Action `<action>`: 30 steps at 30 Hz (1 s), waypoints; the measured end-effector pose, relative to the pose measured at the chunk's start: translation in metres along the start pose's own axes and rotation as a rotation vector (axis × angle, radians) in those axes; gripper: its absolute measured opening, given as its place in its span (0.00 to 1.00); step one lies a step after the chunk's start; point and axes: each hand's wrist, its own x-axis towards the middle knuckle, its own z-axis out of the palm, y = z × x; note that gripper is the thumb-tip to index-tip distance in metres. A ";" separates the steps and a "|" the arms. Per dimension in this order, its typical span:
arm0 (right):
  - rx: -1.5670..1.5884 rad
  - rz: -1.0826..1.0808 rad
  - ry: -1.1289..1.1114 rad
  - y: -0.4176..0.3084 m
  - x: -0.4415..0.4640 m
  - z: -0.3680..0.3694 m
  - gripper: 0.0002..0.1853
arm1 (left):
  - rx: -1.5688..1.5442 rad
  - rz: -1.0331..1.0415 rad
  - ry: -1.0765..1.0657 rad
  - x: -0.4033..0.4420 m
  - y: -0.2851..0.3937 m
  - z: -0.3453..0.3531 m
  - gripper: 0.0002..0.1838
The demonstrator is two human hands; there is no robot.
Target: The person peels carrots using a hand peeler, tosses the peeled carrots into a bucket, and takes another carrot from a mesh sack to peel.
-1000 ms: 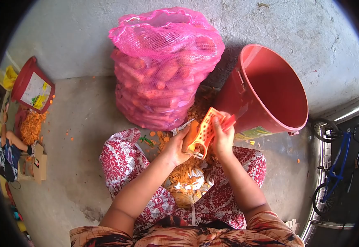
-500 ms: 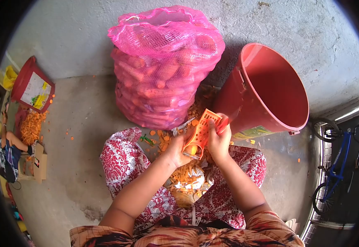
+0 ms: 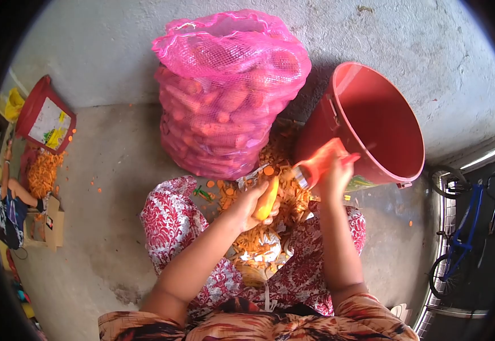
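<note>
Left hand (image 3: pixel 248 209) has its fingers closed around the carrot (image 3: pixel 267 200), which sits along the thumb, upper tip poking out past the grip. Right hand (image 3: pixel 337 175) has fingers wrapped on the orange peeler (image 3: pixel 318 163), motion-blurred, blade end toward the carrot but apart from it. Vs 0.5 s ago: peeler was over the carrot, now off to the right; carrot fully exposed. Edges: red bucket (image 3: pixel 317 124) right behind the peeler, can't tell if touching; mesh sack (image 3: pixel 219 116) far of left hand; peelings (image 3: pixel 294 196) below the gap between hands. Most open floor (image 3: pixel 111 170) is left.
</note>
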 end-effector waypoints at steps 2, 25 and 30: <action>0.160 -0.021 0.178 -0.014 0.024 -0.007 0.02 | 0.080 0.028 0.071 -0.009 0.001 0.006 0.19; -0.271 -0.181 -0.121 0.017 -0.027 0.025 0.04 | 0.067 0.053 0.242 0.007 -0.002 0.009 0.19; 0.084 0.019 0.140 -0.019 0.018 0.006 0.04 | 0.095 -0.029 -0.003 -0.006 0.000 0.010 0.23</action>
